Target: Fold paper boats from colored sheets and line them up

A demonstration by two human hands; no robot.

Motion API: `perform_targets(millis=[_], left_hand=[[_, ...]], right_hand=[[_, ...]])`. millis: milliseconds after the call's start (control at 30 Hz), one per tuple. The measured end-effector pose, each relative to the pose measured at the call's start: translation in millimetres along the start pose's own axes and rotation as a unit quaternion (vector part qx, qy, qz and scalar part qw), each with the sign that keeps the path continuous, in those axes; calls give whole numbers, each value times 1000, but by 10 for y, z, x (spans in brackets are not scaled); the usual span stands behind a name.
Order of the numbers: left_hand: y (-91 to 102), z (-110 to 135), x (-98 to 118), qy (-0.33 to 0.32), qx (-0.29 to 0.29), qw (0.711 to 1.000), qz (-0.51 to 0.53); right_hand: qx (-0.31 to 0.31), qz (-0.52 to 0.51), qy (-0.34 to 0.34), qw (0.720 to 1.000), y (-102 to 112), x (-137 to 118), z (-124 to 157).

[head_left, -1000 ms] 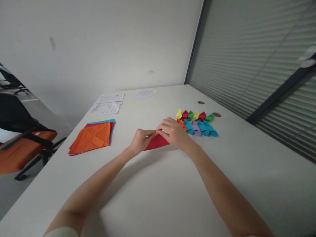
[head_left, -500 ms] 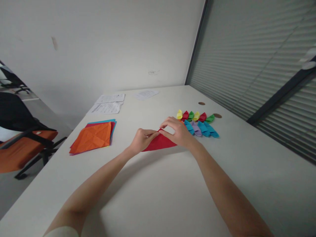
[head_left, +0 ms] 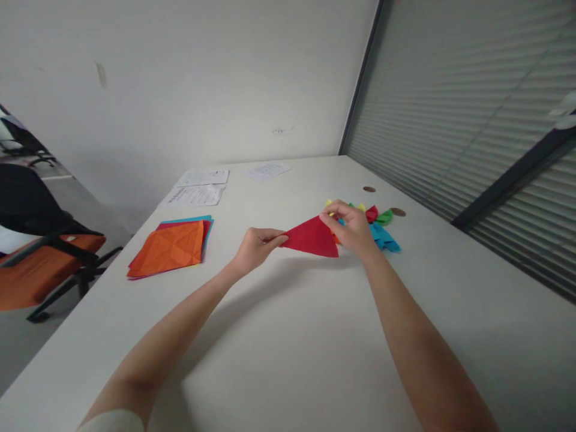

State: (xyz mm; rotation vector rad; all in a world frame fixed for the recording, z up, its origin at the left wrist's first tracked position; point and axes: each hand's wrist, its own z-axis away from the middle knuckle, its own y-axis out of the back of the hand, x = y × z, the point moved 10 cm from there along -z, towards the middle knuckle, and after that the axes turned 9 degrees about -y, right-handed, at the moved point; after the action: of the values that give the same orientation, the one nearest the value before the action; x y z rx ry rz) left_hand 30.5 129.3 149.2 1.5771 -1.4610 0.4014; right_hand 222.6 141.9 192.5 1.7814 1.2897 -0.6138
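Observation:
A red sheet of paper [head_left: 311, 237], folded to a triangle, is stretched between my two hands just above the white table [head_left: 288, 336]. My left hand [head_left: 257, 247] pinches its left tip between thumb and fingers. At the upper right corner, my right hand [head_left: 348, 225] grips the paper with closed fingertips. Behind my right hand lie folded paper pieces in two rows, partly hidden by it: a green piece [head_left: 385, 217], a red piece [head_left: 371, 213] and blue pieces [head_left: 383, 237] show, with bits of yellow and orange.
To the left lies a stack of coloured paper sheets, a creased orange sheet [head_left: 173, 247] on top. Printed pages [head_left: 198, 187] lie farther back, near the wall. Two brown round spots [head_left: 398, 212] mark the right side by the blinds [head_left: 468, 120]. An office chair [head_left: 45, 240] stands at left.
My right hand has moved right and slightly up, away from my left hand. The red paper has turned and now spans the gap between them, covering less of the table in front.

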Motion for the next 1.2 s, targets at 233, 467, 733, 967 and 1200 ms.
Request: perform_targets(millis=[233,467,733,967,1200], left_hand=[[230,26,-104,42,156,978,130],[186,48,-114,48,187,956,223],[175,60,-103,51,196,951,235],[173,63,-115,51,206,948,236],[160,60,-136,39,203,947,244]], right_hand=[[78,-133,-131,979,132,491,-45],[89,-178,-172,965,77,623,-25],[67,-196,-202,957,24,677,-7],[35,-279,-235,930,-102,686,12],[67,-283,-246,925,-81,670,53]])
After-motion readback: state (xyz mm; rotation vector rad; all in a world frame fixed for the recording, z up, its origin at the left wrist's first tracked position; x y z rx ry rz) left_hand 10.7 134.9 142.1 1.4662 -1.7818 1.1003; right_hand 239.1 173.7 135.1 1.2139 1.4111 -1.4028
